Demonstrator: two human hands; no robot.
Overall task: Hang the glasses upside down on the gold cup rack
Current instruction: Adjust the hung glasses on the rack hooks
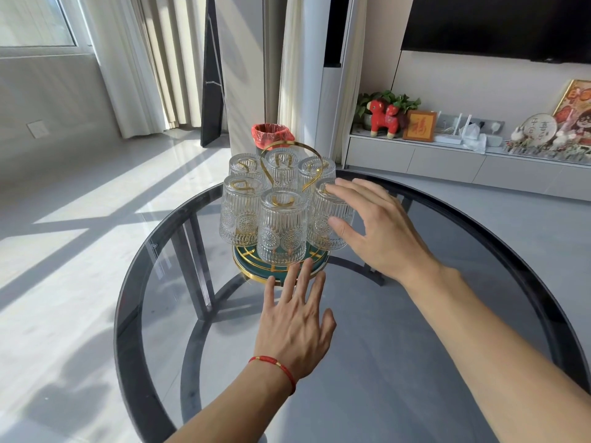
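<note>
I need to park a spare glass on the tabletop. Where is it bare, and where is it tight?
Bare glass lies between the rack's green base and the table's right rim, behind the right hand, and left of the left hand toward the left rim. It is crowded at the gold cup rack: six glasses hang there.

Domestic living room. Evidence was: wall-mounted television above a low white media cabinet carrying a red toy horse, potted plant and framed ornaments; floor-length curtains; round smoked-glass coffee table.
</note>
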